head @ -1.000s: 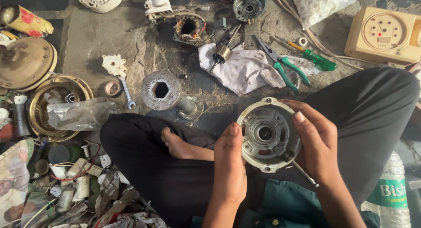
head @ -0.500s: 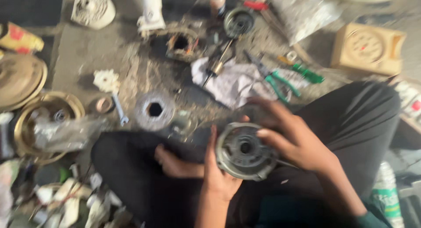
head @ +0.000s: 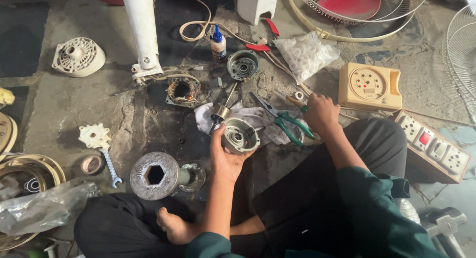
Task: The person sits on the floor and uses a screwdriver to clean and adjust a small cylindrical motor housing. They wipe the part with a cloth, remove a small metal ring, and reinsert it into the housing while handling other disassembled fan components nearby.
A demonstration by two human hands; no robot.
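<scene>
— So, what is the left hand (head: 224,159) doing?

— It holds a round grey metal motor cover (head: 241,135), fingers curled under its rim. The cover sits low over a white rag (head: 258,120) on the floor, in front of the person's crossed legs.

— And the right hand (head: 321,112)?

— It is far from the left one, reaching out to the floor. It is closed on a thin tool with a yellow handle (head: 296,103). How tight it grips, I cannot tell.

— Any bags or boxes?

— Yes. A clear plastic bag of small white rings (head: 306,54) lies near the top, right of the middle. A little glue bottle with a blue tip (head: 217,43) stands left of it. A cream box with a round dial (head: 369,86) sits just past the right hand. A cream box with switches and a red button (head: 432,145) lies by the right knee. A crumpled clear bag (head: 44,208) lies at the bottom left.

— What else is near?

— Green-handled pliers (head: 287,120) lie on the rag, between the two hands. A motor shaft (head: 222,109) rests just above the cover. A copper coil ring (head: 182,91) sits left of that. A grey disc with a six-sided hole (head: 154,176) stands left of the arm, and a small spanner (head: 112,171) lies beside it.
</scene>
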